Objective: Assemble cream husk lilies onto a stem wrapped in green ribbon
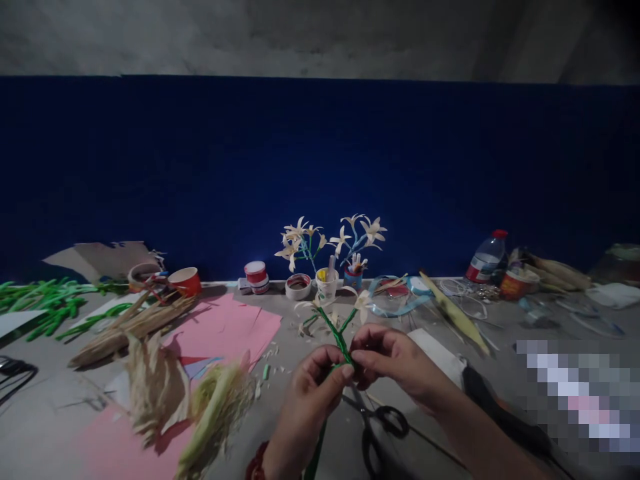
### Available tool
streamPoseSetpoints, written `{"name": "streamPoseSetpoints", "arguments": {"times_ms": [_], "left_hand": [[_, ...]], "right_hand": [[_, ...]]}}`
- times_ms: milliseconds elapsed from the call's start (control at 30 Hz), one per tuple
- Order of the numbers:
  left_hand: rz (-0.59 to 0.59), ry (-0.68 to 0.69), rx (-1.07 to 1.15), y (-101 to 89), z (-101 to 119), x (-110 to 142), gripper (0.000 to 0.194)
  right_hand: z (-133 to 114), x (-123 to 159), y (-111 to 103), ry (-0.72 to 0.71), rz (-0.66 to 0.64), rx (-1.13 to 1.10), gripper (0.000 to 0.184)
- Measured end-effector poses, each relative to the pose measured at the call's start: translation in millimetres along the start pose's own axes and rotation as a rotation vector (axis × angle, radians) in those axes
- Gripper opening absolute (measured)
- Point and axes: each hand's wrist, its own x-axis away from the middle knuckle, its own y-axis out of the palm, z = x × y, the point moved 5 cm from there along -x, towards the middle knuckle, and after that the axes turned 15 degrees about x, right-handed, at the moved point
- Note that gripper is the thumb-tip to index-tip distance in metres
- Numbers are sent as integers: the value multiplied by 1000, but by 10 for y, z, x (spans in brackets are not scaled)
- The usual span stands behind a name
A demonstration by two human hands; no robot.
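Both hands meet at the green wrapped stem (336,325) of a craft flower with pale petals (364,305). My left hand (320,383) pinches the lower stem between thumb and fingers. From the right, my right hand (383,353) closes its fingertips on the stem at the same spot. The stem forks above the hands into branches that carry pale blossoms. A green strip (316,447) hangs below my left hand. Black-handled scissors (373,427) lie on the table just under the hands.
Finished-looking pale flowers (295,243) stand in small cups at the back. Pink paper sheets (225,333), dried corn husks (155,387) and green fuzzy stems (55,307) lie on the left. At right are a plastic bottle (487,260) and a yellowish husk (457,313).
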Motion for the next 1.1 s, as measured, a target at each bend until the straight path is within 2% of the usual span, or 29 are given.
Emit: {"name": "streamPoseSetpoints", "arguments": {"times_ms": [200, 333, 433, 633, 767, 967, 1100], "left_hand": [[-39, 39, -110, 4, -6, -24, 30], [-15, 205, -281, 18, 53, -39, 22], [7, 268, -369, 7, 71, -36, 19], [-7, 239, -341, 0, 76, -3, 18], [36, 237, -263, -7, 91, -3, 23], [48, 182, -192, -34, 30, -27, 28], [57, 147, -129, -64, 0, -31, 30]], "right_hand": [[12, -4, 10, -16, 13, 99, 26], [26, -24, -22, -55, 125, 278, 17], [3, 1, -37, -84, 218, 430, 9], [-145, 54, -3, -119, 269, 611, 5], [-212, 44, 16, -123, 295, 658, 7], [-219, 55, 28, -127, 329, 668, 9], [-165, 44, 29, -109, 291, 588, 8]]}}
